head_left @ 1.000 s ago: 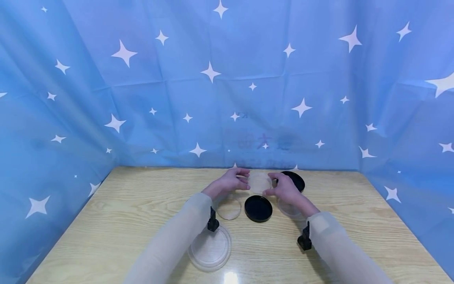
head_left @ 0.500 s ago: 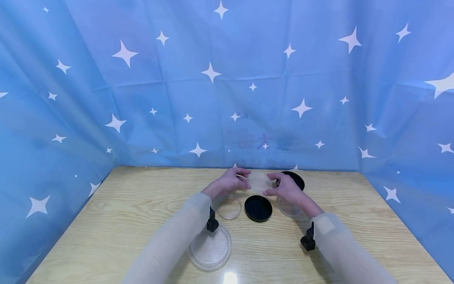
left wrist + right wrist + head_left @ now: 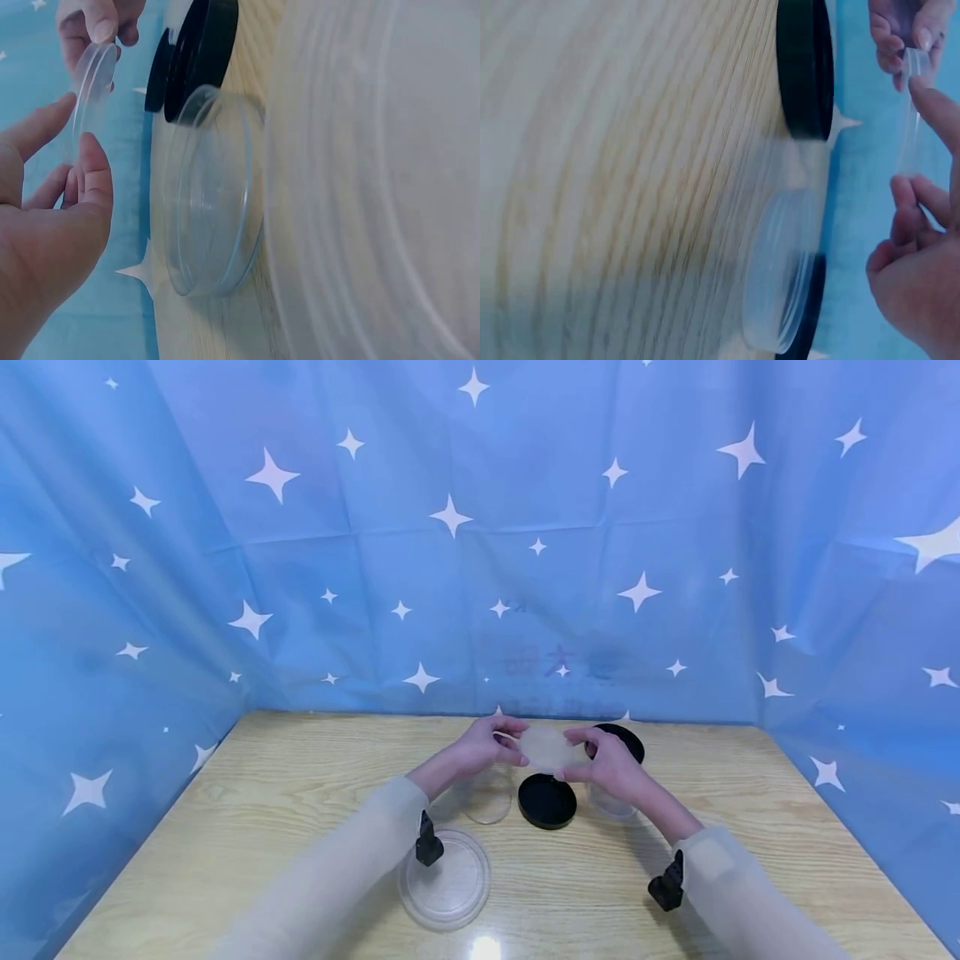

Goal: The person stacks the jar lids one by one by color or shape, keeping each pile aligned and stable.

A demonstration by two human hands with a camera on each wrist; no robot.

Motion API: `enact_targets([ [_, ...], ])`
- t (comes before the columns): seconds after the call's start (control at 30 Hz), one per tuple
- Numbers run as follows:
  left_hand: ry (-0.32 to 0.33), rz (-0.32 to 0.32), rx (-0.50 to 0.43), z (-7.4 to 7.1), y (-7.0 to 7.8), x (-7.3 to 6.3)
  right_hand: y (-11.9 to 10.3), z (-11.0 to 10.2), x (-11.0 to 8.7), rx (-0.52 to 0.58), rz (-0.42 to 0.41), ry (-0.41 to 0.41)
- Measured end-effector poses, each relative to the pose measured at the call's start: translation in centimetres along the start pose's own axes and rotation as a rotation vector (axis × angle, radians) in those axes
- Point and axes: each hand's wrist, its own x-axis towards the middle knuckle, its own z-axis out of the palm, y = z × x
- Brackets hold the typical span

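Observation:
Between both hands is a shallow, round, translucent plastic lid (image 3: pixel 546 750), held above the table near its back edge. My left hand (image 3: pixel 483 747) grips its left rim between thumb and fingers. The right hand (image 3: pixel 611 767) pinches the opposite rim. In both wrist views the lid (image 3: pixel 91 101) appears edge-on against the blue curtain. Just below it on the table lies a round black lid (image 3: pixel 547 802). A clear round dish (image 3: pixel 214 202) stands to the left of that black lid, and another clear dish (image 3: pixel 776 277) to its right, partly hidden by the right hand in the head view.
A second black lid (image 3: pixel 626 741) lies at the back right, partly behind the right hand. Nearer me, a larger clear round lid or dish (image 3: pixel 445 881) rests on the wooden table (image 3: pixel 300 793). A blue star-patterned curtain (image 3: pixel 525 527) rises behind the table's back edge.
Both hands have shifted slightly toward me and appear a little higher, carrying the translucent lid with them. Both forearms have spread slightly outward. The things on the table have stayed put.

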Motion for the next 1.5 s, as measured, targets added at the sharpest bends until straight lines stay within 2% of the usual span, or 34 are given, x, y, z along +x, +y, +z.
enact_targets([
  [0.1,0.007,0.004,-0.03,-0.2,0.3,-1.1,-0.7,0.3,-0.6,0.02,0.011,0.005],
  [0.23,0.008,0.0,-0.002,-0.7,0.7,-2.9,-1.8,0.8,-1.4,0.033,0.005,-0.003],
  [0.33,0.014,-0.003,0.028,-1.3,1.2,-4.2,-2.7,1.3,-1.8,0.036,-0.02,-0.003],
  [0.47,0.028,-0.001,0.011,-2.2,1.4,-5.6,-4.1,2.0,-2.1,0.046,-0.059,0.004],
  [0.67,0.04,0.009,-0.024,-2.8,1.1,-7.7,-5.4,3.4,-2.9,0.076,-0.088,0.012],
  [0.8,0.056,0.028,0.003,-3.4,1.1,-9.1,-6.3,4.5,-3.2,0.069,-0.123,0.029],
  [0.93,0.064,0.014,0.039,-4.1,1.1,-10.6,-7.3,5.3,-3.5,0.061,-0.113,0.019],
  [1.07,0.061,-0.004,0.032,-4.6,1.0,-12.1,-8.2,6.1,-4.0,0.072,-0.108,-0.001],
  [1.3,0.072,0.0,-0.007,-4.8,0.8,-14.6,-9.5,7.5,-5.3,0.094,-0.109,0.01],
  [1.5,0.087,0.024,0.009,-4.8,0.4,-16.4,-10.2,8.3,-6.2,0.095,-0.119,0.0],
])
